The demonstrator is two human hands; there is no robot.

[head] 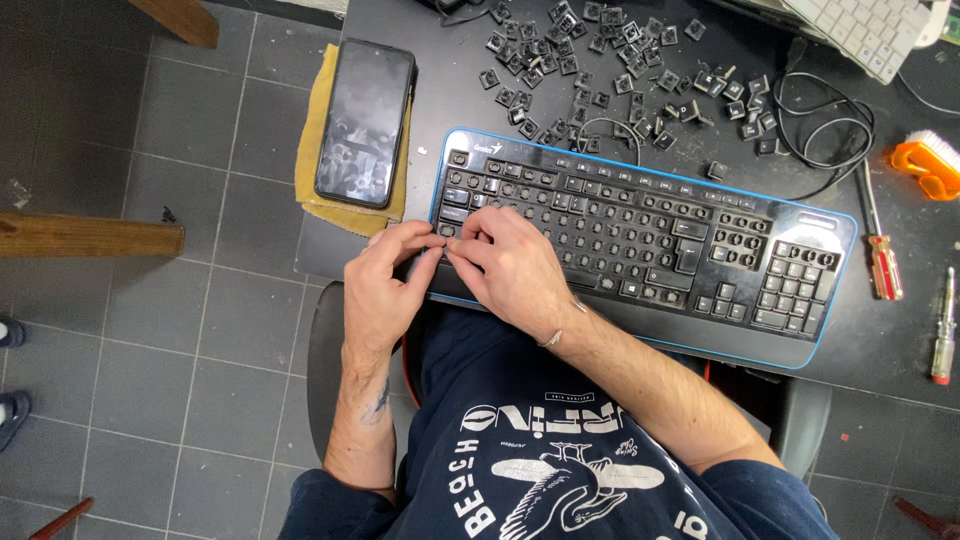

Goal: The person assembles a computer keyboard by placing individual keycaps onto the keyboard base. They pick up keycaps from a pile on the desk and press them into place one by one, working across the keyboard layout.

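A black keyboard (640,240) with a blue rim lies on a dark table, most of its keycaps removed. My left hand (385,285) and my right hand (510,265) meet at the keyboard's near left corner, fingertips pinched together over the bottom-left keys. Whatever small part sits between the fingers is hidden. A pile of loose black keycaps (600,70) lies beyond the keyboard.
A black phone (365,120) rests on a yellow cloth (315,170) at the table's left edge. A red-handled screwdriver (882,255), another screwdriver (943,335), an orange brush (930,165), a black cable (830,120) and a white keyboard (870,30) lie to the right.
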